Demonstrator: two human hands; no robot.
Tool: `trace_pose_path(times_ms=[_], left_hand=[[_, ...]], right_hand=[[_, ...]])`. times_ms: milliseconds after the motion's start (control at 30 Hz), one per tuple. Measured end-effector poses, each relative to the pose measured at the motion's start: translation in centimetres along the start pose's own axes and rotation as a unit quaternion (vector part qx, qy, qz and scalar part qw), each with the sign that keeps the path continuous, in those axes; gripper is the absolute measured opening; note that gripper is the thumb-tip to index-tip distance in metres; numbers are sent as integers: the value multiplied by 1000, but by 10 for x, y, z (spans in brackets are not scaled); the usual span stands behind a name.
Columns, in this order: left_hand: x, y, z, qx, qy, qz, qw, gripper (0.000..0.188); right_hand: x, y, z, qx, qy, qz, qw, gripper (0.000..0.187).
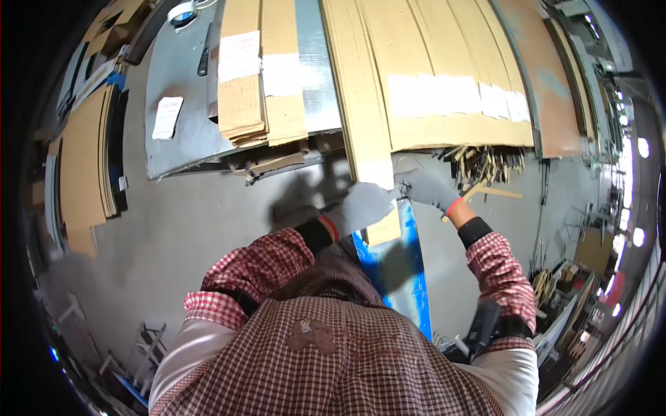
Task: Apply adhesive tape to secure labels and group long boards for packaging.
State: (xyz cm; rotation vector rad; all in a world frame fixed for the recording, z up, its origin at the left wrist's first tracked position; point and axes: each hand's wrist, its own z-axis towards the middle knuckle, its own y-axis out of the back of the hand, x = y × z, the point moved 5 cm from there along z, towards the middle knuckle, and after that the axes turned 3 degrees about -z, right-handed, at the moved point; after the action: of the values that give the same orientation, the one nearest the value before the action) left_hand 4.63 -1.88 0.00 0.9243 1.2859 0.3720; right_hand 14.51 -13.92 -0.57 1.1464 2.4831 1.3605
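Note:
A long narrow cardboard strip (357,97), with a white label near its close end, sticks out from the worktable toward me. My left hand (364,206), in a grey glove, is closed over the near part of this strip from its left side. On the other side, my right hand (429,188), gloved in grey too, has its fingers drawn together close to the strip's right edge. Something small and dark shows at those fingertips, too small to name. Beneath the hands, the strip's end rests over a blue, paint-worn board (399,267).
Wide labelled cardboard sheets (458,132) lie right of the strip, and shorter cardboard stacks (243,104) to its left on the metal table (187,132). Below the sheets hangs a bundle of thin offcuts (485,165). Tape (182,14) sits at the far left; more cardboard (87,159) leans beyond.

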Motion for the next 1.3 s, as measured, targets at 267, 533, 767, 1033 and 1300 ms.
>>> trace_pose_path(times_ms=[267, 533, 767, 1033, 1300], left_hand=[[111, 40, 35, -171, 188, -289, 923, 39], [31, -26, -41, -55, 201, -353, 912, 91], [46, 56, -8, -1, 213, -287, 934, 108], [16, 87, -88, 42, 201, -460, 864, 62], [99, -133, 0, 362, -209, -32, 908, 27]], right_hand=[[-16, 4, 17, -183, -102, 68, 975, 24], [10, -56, -56, 20, 32, -45, 998, 17], [31, 50, -68, -165, -116, 62, 977, 21], [81, 73, -77, 9, 80, 292, 953, 31], [-39, -103, 26, -94, -54, 386, 916, 27]])
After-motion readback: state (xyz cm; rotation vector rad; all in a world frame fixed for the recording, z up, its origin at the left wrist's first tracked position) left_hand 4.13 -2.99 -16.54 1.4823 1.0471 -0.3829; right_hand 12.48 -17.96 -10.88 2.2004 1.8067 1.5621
